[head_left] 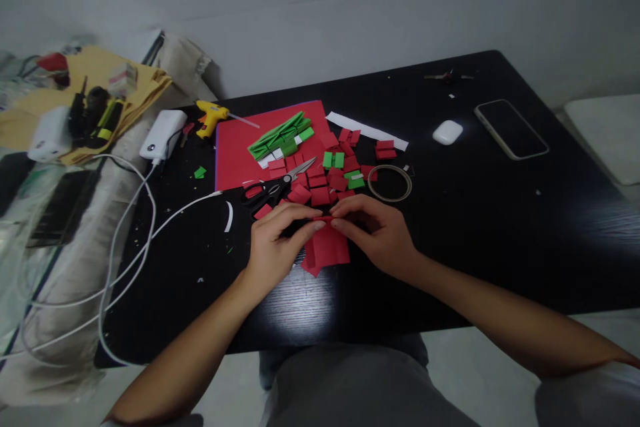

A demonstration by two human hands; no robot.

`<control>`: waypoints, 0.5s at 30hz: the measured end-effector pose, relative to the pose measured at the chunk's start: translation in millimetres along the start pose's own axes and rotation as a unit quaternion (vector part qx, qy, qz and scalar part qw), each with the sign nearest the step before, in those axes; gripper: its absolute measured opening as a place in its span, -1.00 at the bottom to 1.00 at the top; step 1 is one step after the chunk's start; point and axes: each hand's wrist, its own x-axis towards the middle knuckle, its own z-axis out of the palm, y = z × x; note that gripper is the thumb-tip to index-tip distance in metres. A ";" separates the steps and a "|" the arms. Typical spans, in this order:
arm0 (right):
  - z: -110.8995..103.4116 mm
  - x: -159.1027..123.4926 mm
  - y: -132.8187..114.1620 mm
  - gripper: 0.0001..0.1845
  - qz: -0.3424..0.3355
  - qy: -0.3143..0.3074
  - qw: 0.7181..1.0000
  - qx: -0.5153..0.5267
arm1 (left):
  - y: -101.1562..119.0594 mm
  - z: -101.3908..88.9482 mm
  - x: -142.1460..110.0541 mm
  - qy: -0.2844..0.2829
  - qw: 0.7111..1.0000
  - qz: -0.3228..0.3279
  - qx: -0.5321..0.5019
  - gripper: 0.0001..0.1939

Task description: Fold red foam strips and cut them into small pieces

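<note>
Between my two hands is a piece of red paper (330, 245), its far edge folded over. My left hand (280, 240) pinches the left end of that fold with thumb and fingertips. At the right end, my right hand (377, 233) grips the same fold in a like pinch. Another bit of red paper pokes out beneath its near left corner. Just beyond my fingers lie several small folded red pieces (320, 196) and a few green ones (333, 160). Black-handled scissors (280, 187) rest partly open among them, left of centre.
A red sheet (230, 160) bears a green folded paper bundle (280, 137). Near it are a yellow glue gun (213, 117), a white paper strip (367, 130) and a tape ring (390, 183). An earbud case (447, 132) and phone (511, 129) lie right; white cables (150, 213) cross the left.
</note>
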 end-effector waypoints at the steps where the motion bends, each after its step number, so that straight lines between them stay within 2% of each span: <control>1: -0.3 -0.1 0.3 -0.88 0.002 -0.003 1.000 -0.010 | -0.2 0.0 -0.1 -0.002 1.000 0.001 0.002 -0.89; 9: -1.3 -0.8 2.5 -0.90 0.008 -0.006 0.999 -0.041 | 0.5 0.0 -2.3 0.003 1.000 0.007 0.013 -0.84; 15: -1.0 -1.0 2.0 -0.90 0.003 -0.003 0.999 -0.047 | 1.1 -1.2 -2.1 -0.008 1.000 0.012 0.017 -0.92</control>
